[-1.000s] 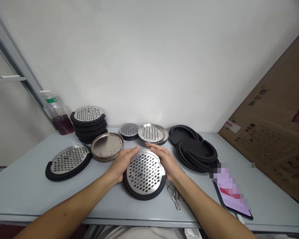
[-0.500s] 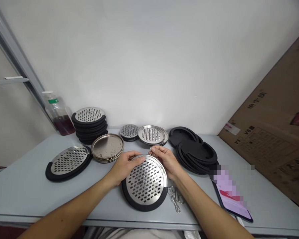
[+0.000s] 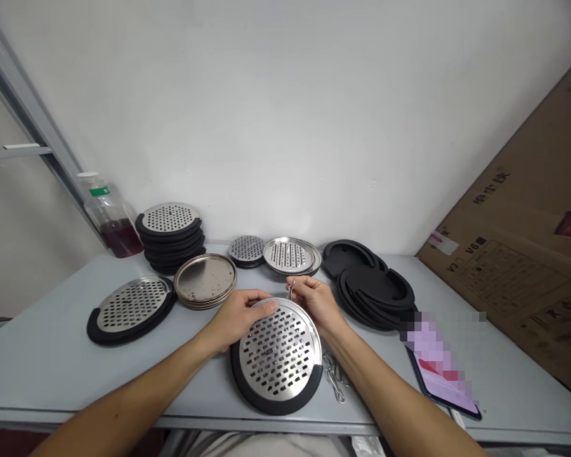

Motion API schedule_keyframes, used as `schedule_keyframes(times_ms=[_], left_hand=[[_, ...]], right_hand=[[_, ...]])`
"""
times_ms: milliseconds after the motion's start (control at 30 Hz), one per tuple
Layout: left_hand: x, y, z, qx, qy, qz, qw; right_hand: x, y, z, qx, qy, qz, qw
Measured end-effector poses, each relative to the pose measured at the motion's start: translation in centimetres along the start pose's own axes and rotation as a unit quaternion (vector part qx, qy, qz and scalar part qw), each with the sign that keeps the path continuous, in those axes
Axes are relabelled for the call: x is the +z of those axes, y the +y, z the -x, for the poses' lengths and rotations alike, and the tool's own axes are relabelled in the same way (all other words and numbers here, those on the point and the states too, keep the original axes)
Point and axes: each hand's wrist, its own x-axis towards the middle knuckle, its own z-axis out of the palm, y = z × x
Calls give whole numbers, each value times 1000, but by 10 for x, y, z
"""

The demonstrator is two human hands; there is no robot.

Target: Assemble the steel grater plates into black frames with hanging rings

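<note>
A round perforated metal disc in a black rim [image 3: 276, 352] is held tilted near the table's front edge. My left hand [image 3: 240, 317] grips its upper left edge, thumb on the metal face and fingers behind. At the disc's top, my right hand [image 3: 316, 301] pinches a small wire hook [image 3: 290, 291] between thumb and fingers. The hook's lower end meets the disc's top edge; whether it is fastened there I cannot tell. Several loose wire hooks [image 3: 335, 384] lie on the table below my right wrist.
Behind stand a stack of rimmed discs [image 3: 171, 238], plain metal plates [image 3: 205, 279], perforated discs [image 3: 290, 256] and black round holders [image 3: 375, 295]. Another rimmed disc [image 3: 131, 308] lies left. A phone [image 3: 445, 374], a cardboard box [image 3: 518, 273] and a jar of dark red liquid [image 3: 118, 231] flank the table.
The disc's lower edge has come slightly down and toward me. My right hand still pinches the wire hook, which shows more clearly above the disc's top edge.
</note>
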Motion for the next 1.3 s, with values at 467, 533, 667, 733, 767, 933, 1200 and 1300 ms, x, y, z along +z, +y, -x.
schedule_keyframes(times_ms=[467,533,667,733,767,933,1200,1300], left_hand=[[-7,3,2,-57,-11,135,989],[-12,5,0,-54,-5,153,987],[-20,7,-4,-56,13,182,982],[-20,6,-5,-53,26,180,982],[-20,6,-5,-49,30,175,983],[-12,4,-2,-35,18,141,989],[-17,6,-2,-49,12,130,990],[-29,12,-4,-61,35,158,985]], right_hand=[[-1,-8,2,-13,-13,27,999],[0,-9,5,-13,-19,30,999],[3,-7,11,-5,-39,57,998],[3,-6,13,3,-51,66,997],[3,-5,14,7,-56,66,996],[0,-4,16,56,-96,42,993],[-2,-3,17,47,-70,82,993],[-1,-5,19,37,-96,87,991]])
